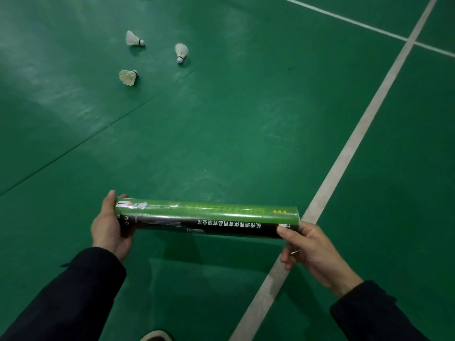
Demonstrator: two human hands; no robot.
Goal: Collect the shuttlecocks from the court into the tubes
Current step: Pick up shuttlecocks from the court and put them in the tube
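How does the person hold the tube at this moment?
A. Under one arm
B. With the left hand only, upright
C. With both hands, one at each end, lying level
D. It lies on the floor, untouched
C: the left hand and the right hand each grip one end of the tube, which is held level above the floor.

I see a green court floor with a dull sheen and a thin dark seam running slantwise across it. Three white feather shuttlecocks lie on their sides beyond that seam, loosely grouped but apart from one another: the far-left shuttlecock, the right shuttlecock with its cork pointing toward me, and the near shuttlecock closest to the seam. On the other side of the seam, a broad white line crosses the floor, meeting a thinner white line farther off.
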